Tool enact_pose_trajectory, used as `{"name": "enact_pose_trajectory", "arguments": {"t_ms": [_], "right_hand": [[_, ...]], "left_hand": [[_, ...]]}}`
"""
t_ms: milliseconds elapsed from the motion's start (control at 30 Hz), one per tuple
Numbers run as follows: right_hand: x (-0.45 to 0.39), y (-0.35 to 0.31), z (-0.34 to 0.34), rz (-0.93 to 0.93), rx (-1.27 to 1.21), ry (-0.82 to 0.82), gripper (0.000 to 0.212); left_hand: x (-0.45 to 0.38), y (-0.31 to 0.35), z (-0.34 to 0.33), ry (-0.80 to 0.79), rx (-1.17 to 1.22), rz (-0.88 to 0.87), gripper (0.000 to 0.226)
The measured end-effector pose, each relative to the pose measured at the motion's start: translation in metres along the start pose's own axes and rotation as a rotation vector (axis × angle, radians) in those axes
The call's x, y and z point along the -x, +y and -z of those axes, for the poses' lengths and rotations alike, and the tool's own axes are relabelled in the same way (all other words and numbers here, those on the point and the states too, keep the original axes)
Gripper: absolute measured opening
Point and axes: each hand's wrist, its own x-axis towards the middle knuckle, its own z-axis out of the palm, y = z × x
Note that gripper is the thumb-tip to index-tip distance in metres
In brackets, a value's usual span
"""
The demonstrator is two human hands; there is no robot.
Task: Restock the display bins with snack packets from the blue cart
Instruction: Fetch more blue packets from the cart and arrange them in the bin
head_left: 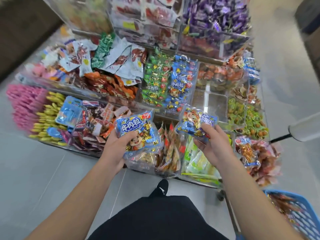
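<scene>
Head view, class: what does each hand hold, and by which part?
Left hand holds a blue beef-cube packet by its lower left part; right hand pinches another blue packet by its lower edge.

A snack shop: clear display bins of wrapped sweets beyond the hands, blue cart to the right.

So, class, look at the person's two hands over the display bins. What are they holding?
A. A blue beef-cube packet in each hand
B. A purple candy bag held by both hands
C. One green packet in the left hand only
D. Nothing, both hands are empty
A: the left hand grips a blue beef-cube packet, and the right hand grips a second blue packet, both above the display bins.
</scene>
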Motion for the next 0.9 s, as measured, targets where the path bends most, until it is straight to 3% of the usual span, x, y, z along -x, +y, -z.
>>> {"name": "enact_pose_trajectory", "arguments": {"t_ms": [133, 300, 433, 567, 700, 900], "right_hand": [[-0.044, -0.033, -0.013, 0.097, 0.266, -0.042, 0.036], [-0.089, -0.083, -0.039, 0.469, 0.908, -0.015, 0.026], [-0.128, -0.108, -0.069, 0.676, 1.262, -0.041, 0.02], [-0.165, -0.107, -0.099, 0.686, 1.605, -0.111, 0.033], [-0.19, -0.094, -0.114, 0.614, 1.804, -0.15, 0.027], [-0.203, -0.091, -0.12, 0.685, 1.844, 0.014, 0.015]], "left_hand": [[-0.025, 0.016, -0.016, 0.016, -0.018, -0.031, 0.034], [-0.046, 0.029, -0.032, 0.043, 0.027, -0.06, 0.029], [-0.061, 0.039, -0.036, 0.05, 0.04, -0.045, 0.034], [-0.083, 0.051, -0.037, 0.04, 0.018, -0.024, 0.032], [-0.109, 0.068, -0.034, 0.011, -0.007, -0.01, 0.03], [-0.139, 0.084, -0.036, -0.011, -0.018, 0.011, 0.034]]}}
